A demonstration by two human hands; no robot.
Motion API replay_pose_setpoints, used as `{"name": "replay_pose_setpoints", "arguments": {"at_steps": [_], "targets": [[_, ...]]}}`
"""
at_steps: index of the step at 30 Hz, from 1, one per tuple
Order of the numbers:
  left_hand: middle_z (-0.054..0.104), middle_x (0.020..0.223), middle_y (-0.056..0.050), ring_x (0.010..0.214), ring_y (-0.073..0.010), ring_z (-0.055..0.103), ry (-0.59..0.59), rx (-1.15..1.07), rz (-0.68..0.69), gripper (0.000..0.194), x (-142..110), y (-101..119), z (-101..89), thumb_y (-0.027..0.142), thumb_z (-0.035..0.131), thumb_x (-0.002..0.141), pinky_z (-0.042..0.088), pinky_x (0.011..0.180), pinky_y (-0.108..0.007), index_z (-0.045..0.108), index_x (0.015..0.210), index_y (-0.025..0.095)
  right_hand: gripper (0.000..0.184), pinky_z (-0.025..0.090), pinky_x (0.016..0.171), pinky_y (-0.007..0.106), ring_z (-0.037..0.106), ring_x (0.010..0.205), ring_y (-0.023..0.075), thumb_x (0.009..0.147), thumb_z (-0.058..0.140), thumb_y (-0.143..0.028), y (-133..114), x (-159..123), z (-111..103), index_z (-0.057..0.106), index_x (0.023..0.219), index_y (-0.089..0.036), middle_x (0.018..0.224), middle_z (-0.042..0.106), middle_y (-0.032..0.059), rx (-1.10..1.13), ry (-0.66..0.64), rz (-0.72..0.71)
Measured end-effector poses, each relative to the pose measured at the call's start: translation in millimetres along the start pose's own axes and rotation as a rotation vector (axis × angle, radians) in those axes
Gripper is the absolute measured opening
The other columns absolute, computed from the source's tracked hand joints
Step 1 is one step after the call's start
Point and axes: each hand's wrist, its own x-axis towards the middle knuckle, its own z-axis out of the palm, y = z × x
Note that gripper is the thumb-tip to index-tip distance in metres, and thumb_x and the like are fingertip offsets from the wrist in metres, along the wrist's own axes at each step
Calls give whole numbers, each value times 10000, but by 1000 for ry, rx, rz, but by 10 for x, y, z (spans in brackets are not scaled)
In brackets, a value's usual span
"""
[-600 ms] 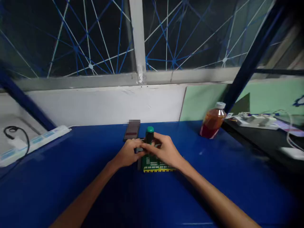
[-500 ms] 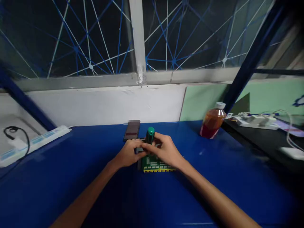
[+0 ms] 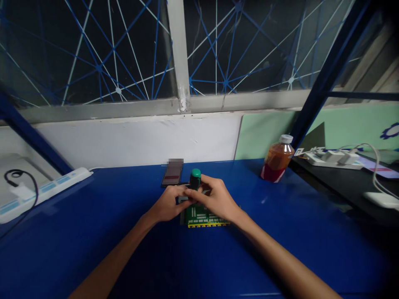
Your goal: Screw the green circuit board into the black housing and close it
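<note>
Grasping the screwdriver in your right hand, work it square to the board beneath; your left hand has an unclear hold.

You have dim light, deep shadow on the glossy blue tabletop, lower centre, and blackened right-hand corners.
</note>
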Motion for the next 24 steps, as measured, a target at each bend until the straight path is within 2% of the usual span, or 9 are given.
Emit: {"name": "replay_pose_setpoints", "arguments": {"at_steps": [4,8,13,19,24], "targets": [[689,892,-52,856,-197,628,32,30,-50,170,7,4,-12,298,610,821,474,836,-335,718,858,172,211,398,513,233,552,560,102,809,621,-367,-1,-1,-5,530,731,-192,609,571,-31,1,5,-10],[694,941,-46,898,-194,628,3,34,-21,180,5,18,-28,296,578,853,462,837,-315,714,859,178,233,398,515,246,567,579,117,821,599,-413,25,-5,1,564,779,-186,631,597,-15,-35,-13,12],[698,884,-41,851,-191,632,35,78,-50,181,2,-8,-5,324,613,831,461,800,-300,716,851,177,268,391,517,261,555,582,127,830,580,-446,77,-4,12,601,832,-179,628,600,-7,-88,-1,24],[693,909,-43,875,-183,634,-3,46,4,161,1,14,-14,246,562,851,464,813,-291,701,839,165,251,406,535,264,563,599,126,841,576,-434,51,-7,17,586,820,-184,665,616,-1,-74,-23,24],[698,935,-35,877,-180,637,-22,23,11,188,2,44,-33,262,542,866,469,816,-291,710,865,177,242,414,540,250,572,600,116,830,593,-426,38,-19,28,562,787,-190,673,617,-11,-34,-32,12]]}}
